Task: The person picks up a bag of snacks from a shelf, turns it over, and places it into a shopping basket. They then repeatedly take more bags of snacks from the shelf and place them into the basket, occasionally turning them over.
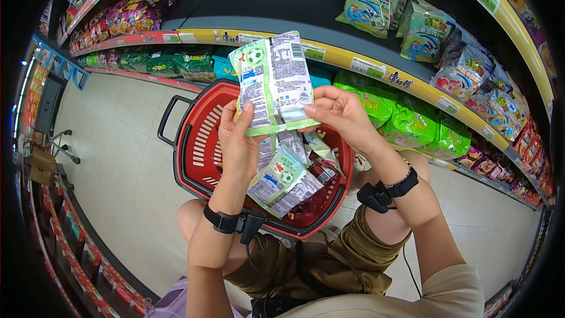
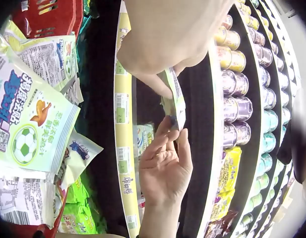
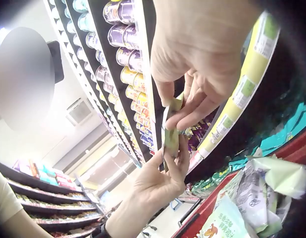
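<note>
A pale green and silver snack packet (image 1: 274, 82) with a soccer ball print is held up over the red basket, its printed back toward the head camera. My left hand (image 1: 238, 135) pinches its lower left edge, thumb on the near face. At the lower right corner my right hand (image 1: 341, 111) grips it, thumb in front. Both wrist views show the packet (image 2: 176, 99) nearly edge-on between the hands. Below, the red shopping basket (image 1: 189, 159) holds several similar packets (image 1: 285, 178) and some dark red ones.
Shelves with a yellow price rail (image 1: 359, 66) curve behind the basket, bearing green noodle packets (image 1: 422, 30) on the right and purple ones (image 1: 134, 17) on the left. Bright green packs (image 1: 412, 125) fill a lower shelf. Tiled floor (image 1: 118, 135) lies left of the basket.
</note>
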`<state>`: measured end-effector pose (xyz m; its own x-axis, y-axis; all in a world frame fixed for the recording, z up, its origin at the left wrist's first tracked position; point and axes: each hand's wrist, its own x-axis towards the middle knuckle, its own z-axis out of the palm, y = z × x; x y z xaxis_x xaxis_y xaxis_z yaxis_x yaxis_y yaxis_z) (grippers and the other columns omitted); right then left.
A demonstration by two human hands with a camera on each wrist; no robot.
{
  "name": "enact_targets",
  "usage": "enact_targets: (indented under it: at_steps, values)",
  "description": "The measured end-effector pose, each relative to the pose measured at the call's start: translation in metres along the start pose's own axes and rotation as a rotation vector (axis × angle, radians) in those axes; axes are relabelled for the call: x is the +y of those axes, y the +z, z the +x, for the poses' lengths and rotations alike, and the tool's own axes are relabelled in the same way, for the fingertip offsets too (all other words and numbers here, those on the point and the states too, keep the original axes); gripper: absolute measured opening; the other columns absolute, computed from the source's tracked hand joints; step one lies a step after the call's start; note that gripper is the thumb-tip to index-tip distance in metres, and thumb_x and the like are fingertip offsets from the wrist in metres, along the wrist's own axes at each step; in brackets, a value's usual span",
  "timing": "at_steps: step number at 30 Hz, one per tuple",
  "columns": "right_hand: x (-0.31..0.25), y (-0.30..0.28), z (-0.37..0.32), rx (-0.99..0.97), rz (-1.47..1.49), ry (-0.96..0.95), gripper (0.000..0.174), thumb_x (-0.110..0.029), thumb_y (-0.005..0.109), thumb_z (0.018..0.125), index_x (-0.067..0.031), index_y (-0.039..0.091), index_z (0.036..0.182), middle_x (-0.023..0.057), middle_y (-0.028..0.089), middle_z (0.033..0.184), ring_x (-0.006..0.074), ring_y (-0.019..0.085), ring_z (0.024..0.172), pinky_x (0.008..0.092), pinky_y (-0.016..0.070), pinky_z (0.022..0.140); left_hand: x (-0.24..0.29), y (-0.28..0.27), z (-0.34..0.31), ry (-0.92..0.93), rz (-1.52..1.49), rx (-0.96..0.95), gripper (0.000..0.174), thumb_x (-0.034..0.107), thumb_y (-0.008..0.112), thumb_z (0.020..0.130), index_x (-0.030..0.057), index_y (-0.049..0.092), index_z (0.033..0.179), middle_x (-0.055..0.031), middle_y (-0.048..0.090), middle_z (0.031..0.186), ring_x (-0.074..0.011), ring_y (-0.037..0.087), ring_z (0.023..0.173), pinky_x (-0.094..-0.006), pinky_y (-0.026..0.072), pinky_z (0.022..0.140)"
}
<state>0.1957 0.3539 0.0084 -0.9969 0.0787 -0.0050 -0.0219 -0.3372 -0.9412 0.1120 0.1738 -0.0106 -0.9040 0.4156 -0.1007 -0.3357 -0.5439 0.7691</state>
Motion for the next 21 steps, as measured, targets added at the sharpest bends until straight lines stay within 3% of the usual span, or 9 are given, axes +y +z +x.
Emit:
enact_targets:
  at_steps: [14,17,19,21]
  values:
    - [0.001,-0.005,-0.002,-0.012,0.068,-0.017,0.016,-0.014,0.057,0.093,0.0022,0.058,0.095,0.0081,0.066,0.09,0.0123,0.064,0.079,0.031,0.0568,0.072,-0.003,-0.001,0.0,-0.019,0.01,-0.003,0.02,0.012,0.059,0.09,0.0034,0.047,0.104,-0.0089,0.063,0.096,-0.0153,0.067,0.082,-0.0307,0.0601,0.065]
    - [0.001,-0.006,-0.003,-0.024,0.069,-0.009,0.014,-0.014,0.055,0.093,-0.0002,0.057,0.092,0.009,0.066,0.091,0.0128,0.065,0.08,0.0279,0.0542,0.075,-0.004,-0.003,0.0,-0.018,0.007,-0.018,0.02,0.012,0.059,0.09,0.0032,0.046,0.104,-0.0089,0.063,0.097,-0.0153,0.066,0.082,-0.0312,0.06,0.067]
    - [0.002,-0.005,-0.003,0.007,0.061,-0.022,0.015,-0.014,0.056,0.093,0.0006,0.058,0.09,0.0065,0.065,0.085,0.0106,0.062,0.074,0.028,0.0547,0.065,-0.005,-0.007,0.0,-0.019,0.058,-0.052,0.024,0.014,0.055,0.092,0.0043,0.048,0.113,-0.0099,0.063,0.104,-0.0169,0.065,0.09,-0.0342,0.0572,0.076]
    - [0.006,-0.013,-0.001,0.001,-0.061,-0.028,0.013,-0.013,0.057,0.092,-0.0005,0.059,0.088,0.0055,0.065,0.082,0.0088,0.06,0.07,0.026,0.0504,0.06,0.002,-0.007,0.001,-0.036,0.111,-0.084,0.023,0.015,0.056,0.092,0.0041,0.049,0.111,-0.0091,0.064,0.1,-0.0163,0.065,0.088,-0.0328,0.0562,0.075]
